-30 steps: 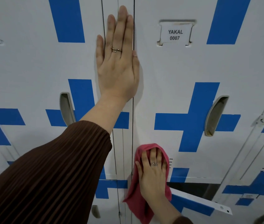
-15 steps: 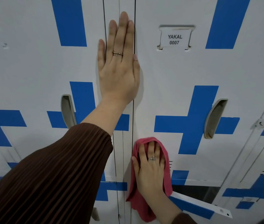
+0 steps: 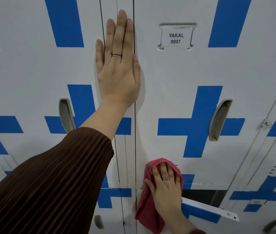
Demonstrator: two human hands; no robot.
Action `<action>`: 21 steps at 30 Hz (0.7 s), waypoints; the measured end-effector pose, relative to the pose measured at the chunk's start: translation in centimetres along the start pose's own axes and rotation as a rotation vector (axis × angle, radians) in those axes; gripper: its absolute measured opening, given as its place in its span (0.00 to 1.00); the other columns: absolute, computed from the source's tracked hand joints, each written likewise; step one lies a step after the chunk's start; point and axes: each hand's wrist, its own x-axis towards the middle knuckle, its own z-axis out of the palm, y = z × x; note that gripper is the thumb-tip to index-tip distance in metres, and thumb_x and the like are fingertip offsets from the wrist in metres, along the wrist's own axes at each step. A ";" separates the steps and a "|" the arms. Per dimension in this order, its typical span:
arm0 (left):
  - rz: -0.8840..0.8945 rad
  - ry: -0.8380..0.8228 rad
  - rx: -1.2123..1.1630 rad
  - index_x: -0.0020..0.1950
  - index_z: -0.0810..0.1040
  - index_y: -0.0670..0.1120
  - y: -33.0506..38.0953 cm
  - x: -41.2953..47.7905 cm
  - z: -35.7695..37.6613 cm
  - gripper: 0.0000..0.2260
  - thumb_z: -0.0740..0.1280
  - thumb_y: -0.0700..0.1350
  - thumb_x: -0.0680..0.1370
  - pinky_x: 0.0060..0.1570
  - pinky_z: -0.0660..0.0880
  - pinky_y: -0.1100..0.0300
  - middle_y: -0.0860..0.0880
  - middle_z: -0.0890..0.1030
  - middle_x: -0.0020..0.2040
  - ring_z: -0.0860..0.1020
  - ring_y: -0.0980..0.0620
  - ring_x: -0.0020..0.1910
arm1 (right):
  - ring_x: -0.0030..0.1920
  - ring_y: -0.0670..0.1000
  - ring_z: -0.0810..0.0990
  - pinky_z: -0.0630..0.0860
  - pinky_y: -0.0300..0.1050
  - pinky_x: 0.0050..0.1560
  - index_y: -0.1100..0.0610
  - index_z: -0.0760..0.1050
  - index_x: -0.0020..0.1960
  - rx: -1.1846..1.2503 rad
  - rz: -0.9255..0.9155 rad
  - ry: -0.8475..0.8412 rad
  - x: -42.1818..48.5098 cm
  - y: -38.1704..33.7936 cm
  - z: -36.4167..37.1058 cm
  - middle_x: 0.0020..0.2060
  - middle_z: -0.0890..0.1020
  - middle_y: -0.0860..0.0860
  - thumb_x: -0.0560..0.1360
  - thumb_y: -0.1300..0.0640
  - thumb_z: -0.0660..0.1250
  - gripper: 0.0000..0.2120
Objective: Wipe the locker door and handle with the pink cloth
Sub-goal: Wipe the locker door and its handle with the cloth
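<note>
A white locker door (image 3: 176, 70) with a blue cross and a label reading YAKAL 0007 fills the middle right. Its recessed grey handle (image 3: 219, 119) sits on the cross's right arm. My right hand (image 3: 165, 184) presses the pink cloth (image 3: 149, 205) flat against the door's lower left corner, fingers straight; the cloth's loose end hangs below the hand. My left hand (image 3: 117, 65) lies flat with straight fingers on the strip between two doors, higher up and to the left. A brown ribbed sleeve covers my left forearm.
Another white and blue door with its own handle (image 3: 66, 115) is on the left. Below the YAKAL door, a lower locker door (image 3: 206, 211) stands ajar, its edge sticking out beside my right wrist. More lockers with a latch (image 3: 265, 124) run off to the right.
My right hand slid the cloth up the door's lower left edge, then back down and slightly right. My left hand stayed pressed in place.
</note>
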 end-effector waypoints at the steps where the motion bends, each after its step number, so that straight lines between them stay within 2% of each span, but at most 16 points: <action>1: -0.001 0.002 -0.002 0.75 0.57 0.41 -0.1 0.0 0.0 0.24 0.53 0.38 0.78 0.72 0.45 0.52 0.43 0.59 0.75 0.55 0.45 0.75 | 0.51 0.54 0.82 0.67 0.52 0.52 0.50 0.65 0.63 0.011 0.008 -0.015 0.1 -0.1 -0.2 0.53 0.82 0.51 0.79 0.44 0.36 0.24; 7: 0.011 0.007 0.011 0.75 0.57 0.40 -0.1 0.0 0.1 0.24 0.53 0.39 0.77 0.72 0.45 0.51 0.42 0.59 0.75 0.55 0.44 0.74 | 0.50 0.56 0.82 0.75 0.55 0.47 0.52 0.66 0.63 0.059 0.000 -0.073 0.7 -2.3 -0.5 0.53 0.82 0.53 0.79 0.44 0.34 0.27; 12: 0.009 0.008 0.023 0.75 0.57 0.41 -0.2 0.1 0.1 0.24 0.53 0.39 0.78 0.72 0.45 0.52 0.43 0.59 0.75 0.55 0.44 0.75 | 0.53 0.53 0.81 0.67 0.52 0.53 0.50 0.65 0.64 -0.045 -0.043 -0.162 0.6 -0.1 -0.5 0.55 0.80 0.50 0.79 0.45 0.34 0.26; 15: 0.014 0.007 0.023 0.75 0.56 0.41 -0.2 0.2 0.1 0.24 0.53 0.39 0.78 0.72 0.45 0.52 0.42 0.59 0.75 0.55 0.44 0.75 | 0.52 0.55 0.81 0.71 0.54 0.50 0.50 0.73 0.61 -0.100 -0.004 -0.225 0.3 3.1 -0.7 0.54 0.81 0.52 0.78 0.42 0.38 0.28; 18: 0.015 0.005 0.026 0.75 0.56 0.40 -0.2 0.1 0.2 0.24 0.53 0.39 0.78 0.72 0.45 0.52 0.42 0.59 0.75 0.55 0.44 0.75 | 0.50 0.59 0.81 0.75 0.57 0.47 0.52 0.76 0.58 -0.154 0.038 -0.159 0.2 6.0 -1.0 0.53 0.81 0.56 0.79 0.41 0.40 0.30; 21: 0.011 0.006 0.021 0.75 0.56 0.40 -0.2 0.1 0.1 0.24 0.53 0.39 0.78 0.72 0.45 0.52 0.42 0.59 0.75 0.55 0.44 0.75 | 0.52 0.60 0.81 0.70 0.55 0.51 0.53 0.75 0.59 -0.157 0.013 -0.105 0.0 6.5 -1.4 0.55 0.81 0.57 0.80 0.44 0.39 0.29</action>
